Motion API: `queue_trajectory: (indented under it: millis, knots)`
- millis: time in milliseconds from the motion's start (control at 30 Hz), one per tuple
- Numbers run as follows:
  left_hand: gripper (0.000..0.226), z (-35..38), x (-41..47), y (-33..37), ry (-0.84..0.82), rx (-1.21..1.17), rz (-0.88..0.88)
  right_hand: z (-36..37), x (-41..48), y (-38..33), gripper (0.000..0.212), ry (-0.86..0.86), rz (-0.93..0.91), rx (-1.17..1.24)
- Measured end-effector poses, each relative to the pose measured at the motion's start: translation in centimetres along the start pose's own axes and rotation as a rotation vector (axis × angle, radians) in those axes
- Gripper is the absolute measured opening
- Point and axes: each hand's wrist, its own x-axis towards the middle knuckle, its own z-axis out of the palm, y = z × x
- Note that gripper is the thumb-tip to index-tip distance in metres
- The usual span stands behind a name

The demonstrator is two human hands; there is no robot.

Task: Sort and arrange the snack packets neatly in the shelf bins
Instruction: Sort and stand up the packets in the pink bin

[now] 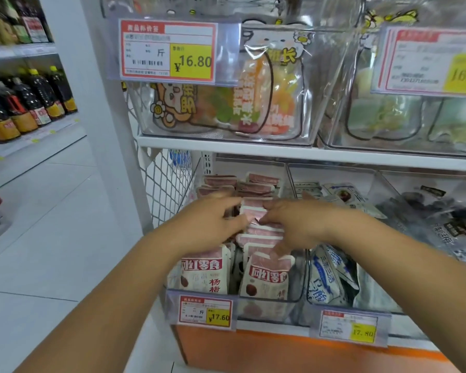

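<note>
White and pink snack packets (pixel 264 273) stand in two rows inside a clear bin (pixel 269 300) on the lower shelf. My left hand (pixel 207 222) rests on the left row, fingers curled over the packet tops. My right hand (pixel 293 222) is over the right row and pinches the top edge of a pink packet (pixel 253 211) between thumb and fingers. Both hands meet at the bin's middle. More packets (pixel 253 184) lie stacked toward the back of the bin.
A bin of white and blue packets (pixel 331 275) sits to the right, then dark packets (pixel 441 219). Clear bins with jelly bags (pixel 253 103) fill the shelf above. Price tags (pixel 205 309) hang at the front. Sauce bottles (pixel 27 103) line a shelf at left.
</note>
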Motion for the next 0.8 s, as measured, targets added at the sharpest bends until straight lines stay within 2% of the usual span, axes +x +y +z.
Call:
queue_trajectory:
  millis: [67, 133, 267, 333, 500, 567, 667, 733, 800]
  knots:
    - [0.083, -0.7, -1.7, 0.2, -0.102, 0.089, -0.009, 0.1, -0.4, 0.3, 0.079, 0.026, -0.015, 0.016]
    - [0.088, 0.1, -3.4, 0.5, -0.185, 0.245, 0.02, -0.3, -0.9, 0.3, 0.07, 0.088, -0.042, 0.106]
    - [0.081, 2.4, -5.0, 0.0, -0.025, 0.366, 0.051, -0.3, -0.6, -1.7, 0.041, 0.336, -0.155, 0.12]
    - [0.077, 2.8, -5.2, -0.4, 0.025, 0.396, 0.054, 0.4, 0.1, -2.7, 0.039, 0.319, -0.208, 0.083]
    - [0.066, 3.1, -4.6, -0.7, 0.024, 0.444, 0.024, 1.2, 0.7, -1.0, 0.02, 0.316, -0.134, 0.053]
    - [0.066, 3.4, -4.5, -0.7, 0.044, 0.429, 0.027, 1.2, 0.7, -1.0, 0.025, 0.276, -0.163, 0.05]
    - [0.067, 3.6, -4.5, -0.9, 0.061, 0.393, 0.044, 0.6, 1.2, -0.9, 0.033, 0.318, -0.164, 0.212]
    - [0.067, 3.7, -4.4, -0.8, 0.054, 0.404, 0.047, 0.8, 2.4, -0.7, 0.043, 0.33, -0.1, 0.104]
    - [0.067, 3.9, -4.3, -0.6, 0.033, 0.398, 0.031, 1.1, 3.5, -0.7, 0.047, 0.244, -0.067, -0.024]
